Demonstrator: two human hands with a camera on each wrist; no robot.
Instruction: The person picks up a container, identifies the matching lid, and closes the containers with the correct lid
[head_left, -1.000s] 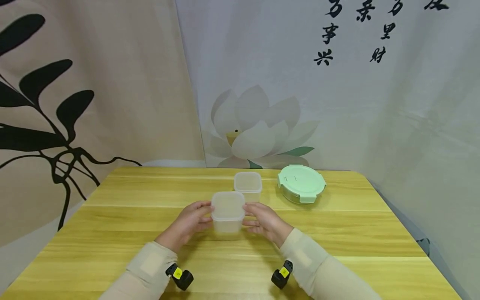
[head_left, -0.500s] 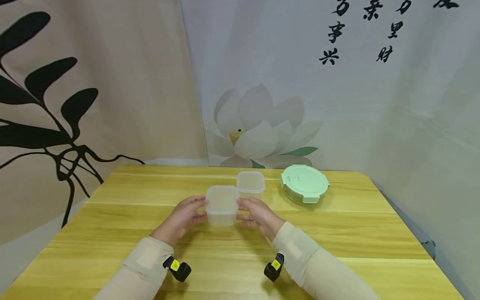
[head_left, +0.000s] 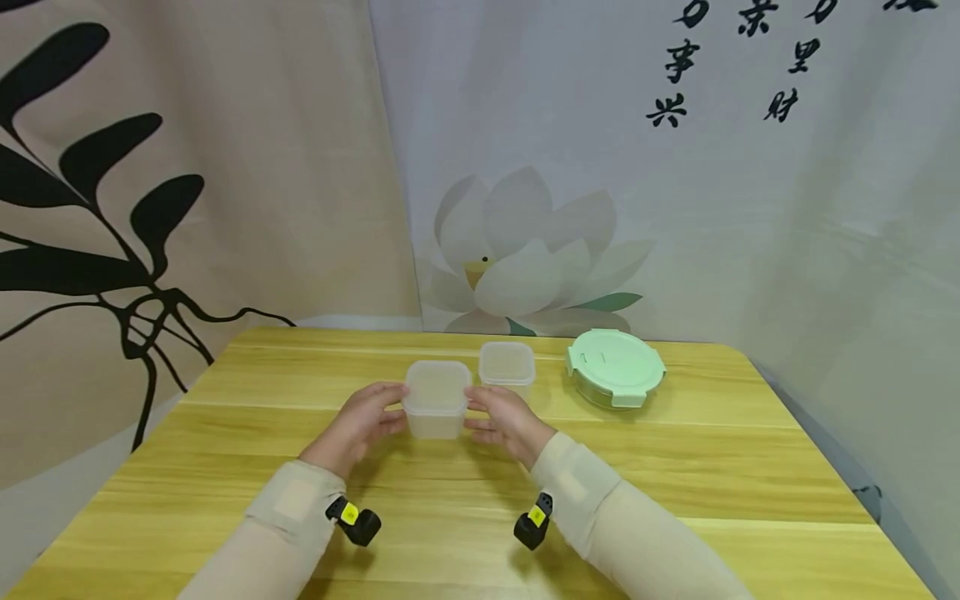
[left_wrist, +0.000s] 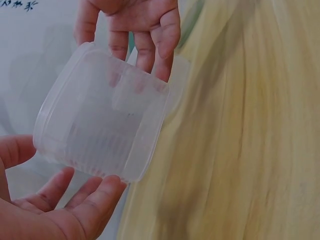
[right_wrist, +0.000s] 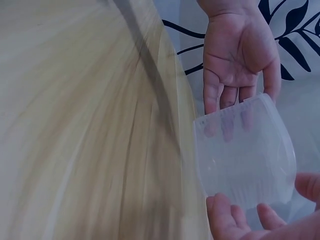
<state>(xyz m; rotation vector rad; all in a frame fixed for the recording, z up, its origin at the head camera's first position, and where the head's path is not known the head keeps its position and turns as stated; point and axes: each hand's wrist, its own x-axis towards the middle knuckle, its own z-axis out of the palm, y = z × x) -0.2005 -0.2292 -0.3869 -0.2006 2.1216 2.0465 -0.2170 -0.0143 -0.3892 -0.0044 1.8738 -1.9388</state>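
A translucent square food container (head_left: 437, 400) with a frosted lid is held between my two hands, in front of and left of a second such container (head_left: 507, 363). My left hand (head_left: 362, 423) holds its left side, the thumb at the lid's rim and the fingers lower on the wall. On the opposite side my right hand (head_left: 512, 423) holds it likewise. Both wrist views show the held container (left_wrist: 105, 115) between the two hands' fingertips, and it looks raised off the table. Nothing is visible through its cloudy walls except fingers behind it.
A round container with a mint-green clip lid (head_left: 617, 365) stands at the back right of the wooden table (head_left: 420, 533). Behind the table's far edge hangs a printed cloth (head_left: 525, 100). A small black camera sits on each wrist.
Both hands have carried the held container left and farther back, so it now stands beside rather than in front of the second container. The head view has shifted slightly.
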